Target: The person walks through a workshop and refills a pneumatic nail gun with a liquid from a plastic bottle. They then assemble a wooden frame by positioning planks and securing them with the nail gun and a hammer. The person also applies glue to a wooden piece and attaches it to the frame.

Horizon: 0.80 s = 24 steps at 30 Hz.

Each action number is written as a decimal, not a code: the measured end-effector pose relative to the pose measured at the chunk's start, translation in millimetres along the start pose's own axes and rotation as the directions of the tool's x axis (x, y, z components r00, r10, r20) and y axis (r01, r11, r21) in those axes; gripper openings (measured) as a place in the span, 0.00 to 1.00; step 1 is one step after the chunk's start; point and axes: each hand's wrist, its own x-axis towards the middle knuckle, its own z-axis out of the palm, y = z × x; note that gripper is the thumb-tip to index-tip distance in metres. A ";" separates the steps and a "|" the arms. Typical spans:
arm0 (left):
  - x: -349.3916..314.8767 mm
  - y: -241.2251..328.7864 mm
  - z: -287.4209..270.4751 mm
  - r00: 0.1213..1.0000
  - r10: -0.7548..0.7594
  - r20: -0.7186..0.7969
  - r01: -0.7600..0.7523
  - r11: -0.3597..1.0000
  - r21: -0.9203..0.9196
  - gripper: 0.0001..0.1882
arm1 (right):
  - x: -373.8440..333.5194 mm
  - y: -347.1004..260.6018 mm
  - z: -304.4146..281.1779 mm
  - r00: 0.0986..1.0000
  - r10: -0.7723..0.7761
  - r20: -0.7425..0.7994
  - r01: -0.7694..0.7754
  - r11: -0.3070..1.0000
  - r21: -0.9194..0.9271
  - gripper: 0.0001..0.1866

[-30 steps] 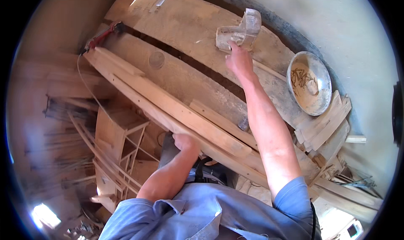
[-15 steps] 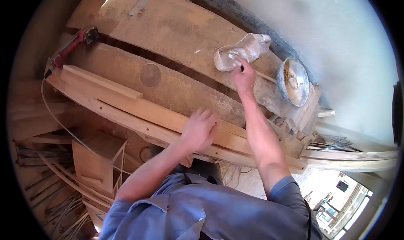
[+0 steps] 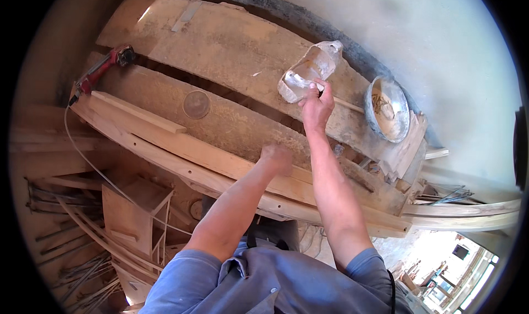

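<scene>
My right hand (image 3: 318, 106) is closed in a pinch around a short whitish stick-like piece (image 3: 319, 86), at the near edge of a cut-open plastic container (image 3: 326, 55). White paste (image 3: 297, 82) lies inside that container, which rests on the far boards. Smeared by motion, my left hand (image 3: 277, 158) hovers over or touches the near board beside a long pale wooden strip (image 3: 220, 156); its fingers cannot be made out. To the right of the container, a metal bowl (image 3: 391, 107) with brownish residue stands tilted near the wall.
A red and black power tool (image 3: 104, 69) lies at the bench's left end, its cord (image 3: 91, 162) hanging down. Gaps run between the bench boards (image 3: 220, 44). A round disc (image 3: 196, 104) lies on the near board. Wooden pieces and rods (image 3: 82, 264) crowd the lower left.
My right hand has stayed by the container, which now sits turned and opens more toward me. My left hand has moved right and farther over the board.
</scene>
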 end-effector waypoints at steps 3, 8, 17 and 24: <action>4.5 -6.3 -6.8 0.997 0.026 0.077 -0.019 0.995 -0.101 0.24 | 5.8 7.2 -2.7 0.982 0.187 -0.026 -0.171 0.939 0.298 0.08; 1.0 -3.4 -5.2 1.000 -0.002 0.030 0.002 1.000 -0.001 0.22 | 21.8 23.0 -24.6 0.847 0.530 0.034 -0.480 0.737 0.476 0.09; -9.5 -3.4 5.5 0.972 0.183 -0.148 -0.205 0.967 -0.150 0.17 | 33.4 51.8 -45.5 0.653 0.689 0.315 -0.570 0.173 0.803 0.15; -97.7 -5.3 -55.7 0.982 0.146 -0.120 -0.141 0.989 0.050 0.24 | 43.3 39.1 -57.4 0.573 0.811 0.113 -0.528 0.260 0.808 0.13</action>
